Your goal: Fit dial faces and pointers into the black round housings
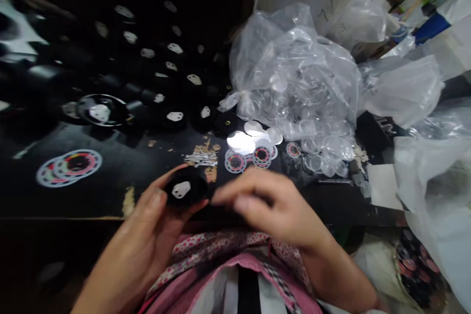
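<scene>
My left hand grips a small round black part with a white shield-shaped patch on its face, thumb and fingers wrapped round its rim. My right hand is blurred and curled just to the right of that part, fingertips pinched near its edge; what they hold, if anything, does not show. Both hands hover over the near edge of a black worktable, above my pink patterned clothing.
Rows of the same black parts fill the table's back left. Printed dial discs lie at left and more dial discs at centre, with small metal pieces. A clear plastic bag of round lenses stands at right.
</scene>
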The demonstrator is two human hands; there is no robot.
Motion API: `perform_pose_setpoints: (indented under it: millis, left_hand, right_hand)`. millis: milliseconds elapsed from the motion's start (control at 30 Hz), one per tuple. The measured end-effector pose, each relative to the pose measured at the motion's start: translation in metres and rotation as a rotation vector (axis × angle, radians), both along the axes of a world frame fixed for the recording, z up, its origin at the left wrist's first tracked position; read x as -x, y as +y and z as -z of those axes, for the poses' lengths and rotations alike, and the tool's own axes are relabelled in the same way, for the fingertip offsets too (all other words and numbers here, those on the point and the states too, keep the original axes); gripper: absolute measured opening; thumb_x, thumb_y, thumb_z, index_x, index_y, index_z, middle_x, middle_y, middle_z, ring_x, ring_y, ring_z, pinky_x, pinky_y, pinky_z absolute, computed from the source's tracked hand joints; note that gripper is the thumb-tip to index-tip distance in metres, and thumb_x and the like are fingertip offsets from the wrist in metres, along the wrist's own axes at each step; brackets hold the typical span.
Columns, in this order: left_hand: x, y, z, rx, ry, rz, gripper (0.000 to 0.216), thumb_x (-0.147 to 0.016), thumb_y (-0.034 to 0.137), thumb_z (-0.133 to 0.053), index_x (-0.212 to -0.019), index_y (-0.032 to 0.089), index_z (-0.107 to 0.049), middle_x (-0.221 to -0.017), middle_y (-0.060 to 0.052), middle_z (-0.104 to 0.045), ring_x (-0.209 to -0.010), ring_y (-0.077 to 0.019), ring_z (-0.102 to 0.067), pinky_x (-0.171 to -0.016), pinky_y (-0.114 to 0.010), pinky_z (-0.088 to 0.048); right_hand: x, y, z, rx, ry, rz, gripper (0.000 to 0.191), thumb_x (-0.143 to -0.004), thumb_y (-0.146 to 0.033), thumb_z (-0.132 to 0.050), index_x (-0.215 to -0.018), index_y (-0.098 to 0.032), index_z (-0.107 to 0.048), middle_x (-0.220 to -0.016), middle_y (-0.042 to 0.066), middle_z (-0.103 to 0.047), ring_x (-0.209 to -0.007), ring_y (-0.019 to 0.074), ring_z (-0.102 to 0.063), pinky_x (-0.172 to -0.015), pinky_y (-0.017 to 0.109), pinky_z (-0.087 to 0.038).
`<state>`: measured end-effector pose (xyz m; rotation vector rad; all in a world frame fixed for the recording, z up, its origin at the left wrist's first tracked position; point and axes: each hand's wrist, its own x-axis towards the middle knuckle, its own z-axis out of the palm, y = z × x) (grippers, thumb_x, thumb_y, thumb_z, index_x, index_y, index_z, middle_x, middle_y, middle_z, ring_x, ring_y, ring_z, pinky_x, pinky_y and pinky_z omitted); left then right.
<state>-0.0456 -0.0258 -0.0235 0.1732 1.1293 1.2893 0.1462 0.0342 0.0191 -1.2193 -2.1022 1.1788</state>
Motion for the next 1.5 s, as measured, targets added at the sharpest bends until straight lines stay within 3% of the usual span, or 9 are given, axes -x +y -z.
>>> perform_pose_setpoints:
  millis: [133, 200, 300, 433, 633, 800, 1000, 1233, 1500]
  left_hand:
    - [-0.003, -0.001, 0.008, 0.016, -0.057, -0.036, 0.039, -0.082, 0.045, -0.072, -0.114, 0.023, -0.068, -0.120, -0.006, -0.071, -0.103, -0.0243, -0.068, -0.080, -0.034, -0.063]
    - [-0.005, 0.000, 0.008, 0.031, -0.066, -0.053, 0.037, -0.084, 0.044, -0.070, -0.114, 0.022, -0.068, -0.120, -0.007, -0.071, -0.104, -0.0228, -0.068, -0.080, -0.030, -0.062]
    - [-0.006, 0.002, 0.004, 0.011, -0.063, -0.061, 0.037, -0.088, 0.046, -0.065, -0.113, 0.019, -0.068, -0.116, -0.009, -0.073, -0.103, -0.0206, -0.068, -0.080, -0.026, -0.060]
    - [-0.007, 0.005, 0.002, -0.024, -0.067, -0.066, 0.036, -0.092, 0.048, -0.059, -0.111, 0.019, -0.069, -0.115, -0.009, -0.073, -0.096, -0.0178, -0.069, -0.081, -0.025, -0.059]
    - [-0.015, 0.005, 0.008, 0.041, -0.128, -0.067, 0.038, -0.091, 0.046, -0.061, -0.114, 0.017, -0.068, -0.127, -0.012, -0.069, -0.123, -0.0273, -0.060, -0.098, -0.038, -0.054]
    - [-0.018, 0.010, 0.006, -0.047, -0.151, -0.061, 0.035, -0.090, 0.047, -0.062, -0.108, 0.019, -0.072, -0.121, -0.009, -0.072, -0.121, -0.0229, -0.062, -0.108, -0.035, -0.047]
    - [-0.025, 0.011, -0.001, -0.030, -0.114, -0.051, 0.029, -0.089, 0.042, -0.066, -0.111, 0.024, -0.073, -0.127, -0.005, -0.070, -0.119, -0.0223, -0.064, -0.100, -0.034, -0.053]
    - [-0.028, 0.001, 0.009, -0.017, 0.042, 0.108, 0.036, -0.082, 0.044, -0.073, -0.116, 0.032, -0.073, -0.130, -0.001, -0.068, -0.130, -0.0245, -0.056, -0.109, -0.035, -0.045]
    - [-0.018, -0.001, 0.024, -0.139, 0.164, 0.258, 0.041, -0.084, 0.042, -0.071, -0.122, 0.028, -0.070, -0.133, -0.006, -0.066, -0.129, -0.0282, -0.056, -0.109, -0.040, -0.045]
  right_hand:
    - [0.013, 0.014, 0.032, -0.270, -0.574, 0.197, 0.045, -0.090, -0.039, -0.066, -0.129, -0.016, -0.061, -0.117, 0.016, -0.061, -0.107, 0.0327, -0.057, -0.090, 0.051, -0.046]
    - [0.016, 0.015, 0.041, -0.308, -0.659, 0.185, 0.041, -0.089, -0.038, -0.068, -0.123, -0.017, -0.063, -0.118, 0.016, -0.060, -0.109, 0.0340, -0.055, -0.090, 0.051, -0.045]
    - [0.017, 0.015, 0.044, -0.294, -0.592, 0.185, 0.028, -0.091, -0.033, -0.066, -0.115, -0.019, -0.065, -0.119, 0.013, -0.060, -0.111, 0.0304, -0.055, -0.093, 0.047, -0.044]
    - [0.017, 0.016, 0.043, -0.284, -0.609, 0.247, 0.044, -0.089, -0.045, -0.067, -0.125, -0.019, -0.062, -0.124, 0.014, -0.059, -0.113, 0.0334, -0.053, -0.091, 0.050, -0.043]
    - [0.018, 0.017, 0.047, -0.348, -0.594, 0.232, 0.035, -0.090, -0.036, -0.067, -0.120, -0.018, -0.063, -0.119, 0.014, -0.063, -0.107, 0.0345, -0.055, -0.088, 0.050, -0.044]
    - [0.016, 0.012, 0.042, -0.198, -0.106, 0.074, 0.026, -0.095, -0.013, -0.054, -0.118, -0.019, -0.064, -0.111, 0.007, -0.070, -0.105, 0.0221, -0.062, -0.094, 0.039, -0.047]
    - [0.021, 0.001, 0.019, -0.101, 0.182, 0.159, 0.029, -0.097, -0.012, -0.053, -0.118, -0.025, -0.068, -0.099, 0.002, -0.066, -0.093, 0.0129, -0.063, -0.085, 0.028, -0.050]
    - [0.030, 0.001, 0.012, -0.019, 0.079, 0.155, 0.017, -0.092, -0.013, -0.060, -0.106, -0.021, -0.065, -0.092, 0.000, -0.060, -0.085, 0.0123, -0.058, -0.078, 0.026, -0.047]
    - [0.025, 0.001, 0.012, 0.109, 0.016, 0.211, 0.010, -0.089, -0.022, -0.065, -0.095, -0.020, -0.057, -0.084, -0.002, -0.058, -0.073, 0.0122, -0.054, -0.066, 0.025, -0.043]
